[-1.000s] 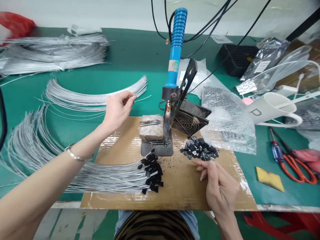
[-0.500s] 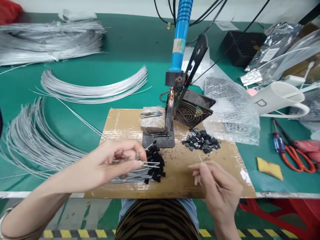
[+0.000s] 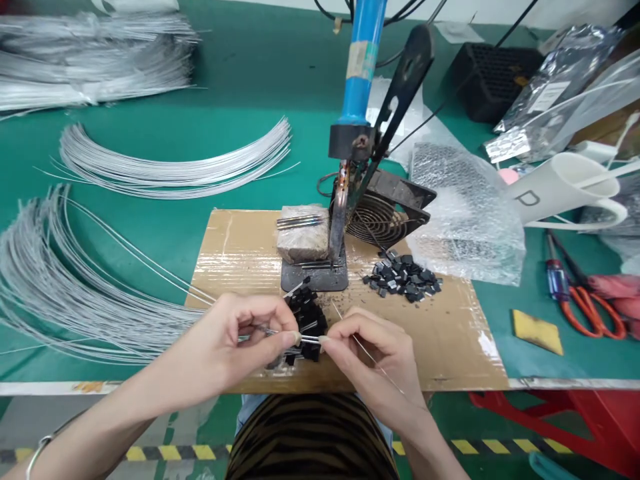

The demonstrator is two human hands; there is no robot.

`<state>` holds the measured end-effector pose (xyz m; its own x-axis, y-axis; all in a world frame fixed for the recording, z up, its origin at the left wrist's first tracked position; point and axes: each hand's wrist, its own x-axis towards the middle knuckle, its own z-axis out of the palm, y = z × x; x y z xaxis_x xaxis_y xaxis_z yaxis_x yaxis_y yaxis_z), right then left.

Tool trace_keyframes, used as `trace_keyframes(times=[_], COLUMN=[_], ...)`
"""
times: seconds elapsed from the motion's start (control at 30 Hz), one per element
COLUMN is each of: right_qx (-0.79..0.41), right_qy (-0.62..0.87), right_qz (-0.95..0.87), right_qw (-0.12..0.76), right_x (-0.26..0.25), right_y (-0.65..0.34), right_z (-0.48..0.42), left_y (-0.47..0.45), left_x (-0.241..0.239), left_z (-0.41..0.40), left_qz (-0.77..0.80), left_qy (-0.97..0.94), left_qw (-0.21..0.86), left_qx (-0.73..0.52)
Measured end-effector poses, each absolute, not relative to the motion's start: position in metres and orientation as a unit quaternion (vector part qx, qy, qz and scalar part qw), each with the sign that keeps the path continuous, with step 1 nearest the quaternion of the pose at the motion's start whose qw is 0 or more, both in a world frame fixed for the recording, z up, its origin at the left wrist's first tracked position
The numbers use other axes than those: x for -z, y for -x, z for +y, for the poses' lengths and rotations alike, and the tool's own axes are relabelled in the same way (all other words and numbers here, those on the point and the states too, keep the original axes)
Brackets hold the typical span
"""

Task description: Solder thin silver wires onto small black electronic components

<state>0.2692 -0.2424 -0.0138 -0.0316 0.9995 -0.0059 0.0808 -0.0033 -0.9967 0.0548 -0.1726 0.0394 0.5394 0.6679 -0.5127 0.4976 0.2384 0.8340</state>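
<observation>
My left hand point(image 3: 245, 340) is closed, pinching a pair of thin grey wires point(image 3: 310, 339) between thumb and index finger. At the free tips of those wires, the thumb and fingertips of my right hand point(image 3: 385, 357) are closed. A long, thin silvery strand point(image 3: 367, 355) runs slantwise across the right fingers; whether it is solder cannot be told. Just behind the fingertips lies a heap of small black end pieces point(image 3: 306, 310) on wires, partly hidden by my hands. The large bundle of grey wires point(image 3: 115, 307) fans out to the left.
A blue-handled soldering iron point(image 3: 357, 80) stands in a holder behind the hands, near a small fan point(image 3: 385, 210). Loose black parts point(image 3: 403, 277) lie on the cardboard point(image 3: 450, 347). Rightward are a yellow sponge point(image 3: 537, 331), orange-handled scissors point(image 3: 595, 313), a screwdriver point(image 3: 556, 277) and a white mug point(image 3: 560, 187).
My right hand has moved left from the open cardboard to meet the left hand, and its fingertips now pinch the wire tips. The view has shifted slightly.
</observation>
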Motion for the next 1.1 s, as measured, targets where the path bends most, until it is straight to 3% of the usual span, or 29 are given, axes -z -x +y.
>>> trace_keyframes(times=[0.3, 0.9, 1.1], right_qx=[-0.452, -0.391, -0.346], right_qy=[0.498, 0.609, 0.561], right_qz=[-0.568, -0.387, -0.477], right_qw=[0.475, 0.571, 0.581], right_x=[0.014, 0.029, 0.026], right_y=[-0.272, -0.279, -0.278], right_z=[-0.239, -0.252, -0.250], left_y=[-0.065, -0.082, -0.081], left_x=[-0.036, -0.026, -0.025], left_z=[-0.184, -0.169, -0.173], left_qz=[0.470, 0.519, 0.543], left_qy=[-0.709, -0.624, -0.625], left_qw=[0.524, 0.544, 0.519], left_qx=[-0.054, -0.211, -0.210])
